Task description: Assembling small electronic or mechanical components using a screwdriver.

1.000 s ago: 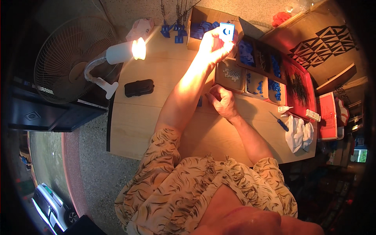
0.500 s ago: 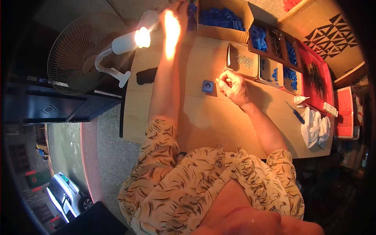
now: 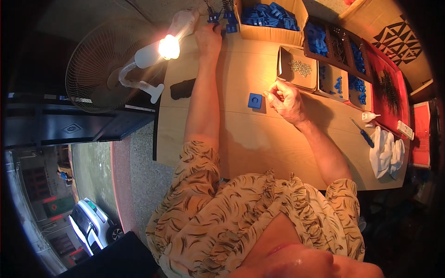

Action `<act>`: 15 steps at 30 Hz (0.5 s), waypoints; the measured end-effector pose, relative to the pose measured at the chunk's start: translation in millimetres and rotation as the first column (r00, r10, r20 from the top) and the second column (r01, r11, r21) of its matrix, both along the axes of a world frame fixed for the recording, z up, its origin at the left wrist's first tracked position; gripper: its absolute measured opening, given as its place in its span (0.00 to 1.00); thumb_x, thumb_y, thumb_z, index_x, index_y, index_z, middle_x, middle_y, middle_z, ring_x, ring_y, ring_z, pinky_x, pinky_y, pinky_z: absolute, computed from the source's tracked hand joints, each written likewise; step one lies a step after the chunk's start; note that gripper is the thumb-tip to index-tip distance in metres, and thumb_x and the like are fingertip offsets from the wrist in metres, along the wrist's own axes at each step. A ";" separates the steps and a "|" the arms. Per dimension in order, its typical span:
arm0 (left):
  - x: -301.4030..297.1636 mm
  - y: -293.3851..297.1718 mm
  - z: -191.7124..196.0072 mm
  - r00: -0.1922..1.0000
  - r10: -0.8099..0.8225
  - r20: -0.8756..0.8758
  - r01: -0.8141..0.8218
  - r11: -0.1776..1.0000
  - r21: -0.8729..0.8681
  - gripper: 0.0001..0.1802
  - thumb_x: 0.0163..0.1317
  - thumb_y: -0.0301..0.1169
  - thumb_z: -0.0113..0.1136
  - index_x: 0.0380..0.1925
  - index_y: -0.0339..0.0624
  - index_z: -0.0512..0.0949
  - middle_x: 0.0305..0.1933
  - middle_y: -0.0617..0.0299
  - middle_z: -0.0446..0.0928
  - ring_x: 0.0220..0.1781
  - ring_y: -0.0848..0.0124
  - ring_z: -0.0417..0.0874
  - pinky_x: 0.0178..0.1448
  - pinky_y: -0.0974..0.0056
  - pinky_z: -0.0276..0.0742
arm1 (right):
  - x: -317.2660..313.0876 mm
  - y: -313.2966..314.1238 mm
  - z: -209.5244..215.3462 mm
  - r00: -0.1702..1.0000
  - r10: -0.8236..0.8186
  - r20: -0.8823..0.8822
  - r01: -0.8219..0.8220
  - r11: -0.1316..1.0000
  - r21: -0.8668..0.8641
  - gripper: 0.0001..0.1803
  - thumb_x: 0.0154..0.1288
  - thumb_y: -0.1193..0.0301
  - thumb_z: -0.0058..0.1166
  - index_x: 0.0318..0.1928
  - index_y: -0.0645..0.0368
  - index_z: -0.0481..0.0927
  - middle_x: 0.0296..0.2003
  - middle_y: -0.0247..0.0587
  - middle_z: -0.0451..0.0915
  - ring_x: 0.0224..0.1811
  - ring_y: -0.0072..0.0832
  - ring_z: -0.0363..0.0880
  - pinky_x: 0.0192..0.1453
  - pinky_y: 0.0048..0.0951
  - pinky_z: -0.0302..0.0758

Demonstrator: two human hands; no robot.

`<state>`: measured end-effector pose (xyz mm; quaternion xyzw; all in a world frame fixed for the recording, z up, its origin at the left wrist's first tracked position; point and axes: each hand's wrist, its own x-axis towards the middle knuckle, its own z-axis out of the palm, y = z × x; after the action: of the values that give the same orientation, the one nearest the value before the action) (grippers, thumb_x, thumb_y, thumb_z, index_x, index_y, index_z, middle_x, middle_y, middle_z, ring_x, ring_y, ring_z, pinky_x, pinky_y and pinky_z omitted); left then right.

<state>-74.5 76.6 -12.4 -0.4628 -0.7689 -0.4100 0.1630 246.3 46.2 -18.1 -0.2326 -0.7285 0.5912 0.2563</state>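
My left hand (image 3: 208, 41) is stretched out to the far left of the table, palm down beside the lit lamp. Its fingertips reach blue plastic parts with dark coil springs (image 3: 214, 16), and whether they grip one is hidden. Closer to me, my right hand (image 3: 286, 102) rests over the table with thumb and forefinger pinched together; anything between them is too small to make out. Just left of it lies a square blue plastic block (image 3: 255, 100) with a round recess on top. Behind the right hand stands an open cardboard box (image 3: 285, 78) of small metal pieces.
A white lamp (image 3: 147, 59) and a fan (image 3: 109, 65) stand at left, near a dark object (image 3: 182, 89). Cardboard boxes (image 3: 278, 38) and a brown divided tray (image 3: 327, 48) hold blue parts. At right are a screwdriver (image 3: 366, 137), white gloves (image 3: 386, 153), a small bottle (image 3: 369, 117) and a red tray (image 3: 399, 113).
My left hand has come down out of the lamp's brightest glow, and the blue sprung parts beyond it now show. My right hand keeps its pinch beside the block. The whole view has shifted slightly.
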 end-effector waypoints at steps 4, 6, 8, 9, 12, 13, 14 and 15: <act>-3.3 3.5 8.3 0.985 -0.150 0.085 0.156 0.986 -0.060 0.11 0.58 0.33 0.67 0.35 0.37 0.87 0.31 0.45 0.84 0.35 0.49 0.87 0.42 0.51 0.81 | 1.1 3.2 -2.6 0.999 -0.014 -0.035 0.014 1.000 0.005 0.11 0.71 0.75 0.58 0.31 0.63 0.73 0.21 0.32 0.75 0.23 0.16 0.73 0.28 0.23 0.71; 22.1 -10.3 44.0 0.987 -0.153 0.050 0.156 0.986 -0.053 0.12 0.55 0.34 0.69 0.38 0.41 0.88 0.32 0.47 0.85 0.38 0.51 0.87 0.46 0.52 0.82 | 3.9 6.5 -2.9 0.999 -0.026 -0.020 0.026 1.000 -0.003 0.11 0.71 0.75 0.58 0.31 0.63 0.73 0.21 0.32 0.75 0.23 0.16 0.73 0.28 0.23 0.72; -34.7 3.7 18.6 0.992 -0.108 0.058 0.110 0.994 -0.029 0.13 0.54 0.33 0.70 0.40 0.43 0.87 0.35 0.47 0.86 0.39 0.52 0.87 0.47 0.53 0.82 | -1.3 1.2 -1.1 1.000 0.003 -0.022 -0.003 1.000 -0.007 0.10 0.71 0.75 0.58 0.31 0.64 0.73 0.22 0.32 0.75 0.24 0.16 0.74 0.29 0.23 0.72; -63.2 5.9 3.2 0.995 -0.069 0.072 0.070 0.998 -0.002 0.15 0.54 0.33 0.70 0.42 0.44 0.87 0.37 0.48 0.86 0.41 0.53 0.87 0.48 0.53 0.82 | -5.0 -2.9 -1.4 0.998 0.031 -0.064 -0.029 0.999 0.027 0.10 0.72 0.75 0.57 0.32 0.63 0.73 0.23 0.31 0.73 0.24 0.15 0.74 0.28 0.21 0.72; -46.8 54.6 11.4 0.995 -0.096 -0.006 0.095 0.989 -0.110 0.16 0.55 0.31 0.70 0.45 0.43 0.86 0.43 0.49 0.86 0.46 0.57 0.88 0.50 0.57 0.82 | 7.2 9.2 -7.4 0.998 -0.047 -0.042 0.049 0.997 0.059 0.10 0.71 0.75 0.58 0.32 0.63 0.73 0.23 0.31 0.74 0.25 0.15 0.74 0.28 0.21 0.72; -70.3 54.5 -1.0 0.997 -0.070 -0.025 0.067 0.992 -0.108 0.16 0.55 0.31 0.70 0.45 0.43 0.86 0.43 0.49 0.86 0.46 0.57 0.88 0.50 0.57 0.82 | 2.7 3.8 -3.9 0.999 -0.044 -0.031 0.046 0.997 0.054 0.10 0.70 0.75 0.59 0.32 0.64 0.73 0.22 0.33 0.76 0.25 0.17 0.75 0.30 0.24 0.72; -120.3 36.7 -13.6 0.913 -0.226 0.341 0.244 0.970 -0.010 0.16 0.56 0.31 0.70 0.46 0.44 0.85 0.44 0.50 0.86 0.47 0.60 0.87 0.52 0.58 0.81 | -9.6 -8.6 3.6 0.997 0.028 -0.077 -0.024 0.998 0.055 0.10 0.70 0.75 0.59 0.32 0.64 0.73 0.22 0.33 0.76 0.25 0.17 0.75 0.30 0.24 0.72; -147.8 28.2 -14.2 0.652 -0.408 0.639 0.396 0.902 0.171 0.16 0.58 0.30 0.69 0.48 0.44 0.85 0.45 0.51 0.86 0.49 0.62 0.87 0.53 0.59 0.81 | -13.9 -15.2 8.0 0.993 0.077 -0.091 -0.073 0.996 0.041 0.10 0.70 0.75 0.59 0.32 0.63 0.74 0.22 0.33 0.76 0.25 0.17 0.74 0.30 0.25 0.72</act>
<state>-222.3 104.8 -26.5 -0.4445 -0.6507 -0.5786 -0.2105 232.3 31.0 -10.0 -0.1726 -0.7351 0.5967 0.2715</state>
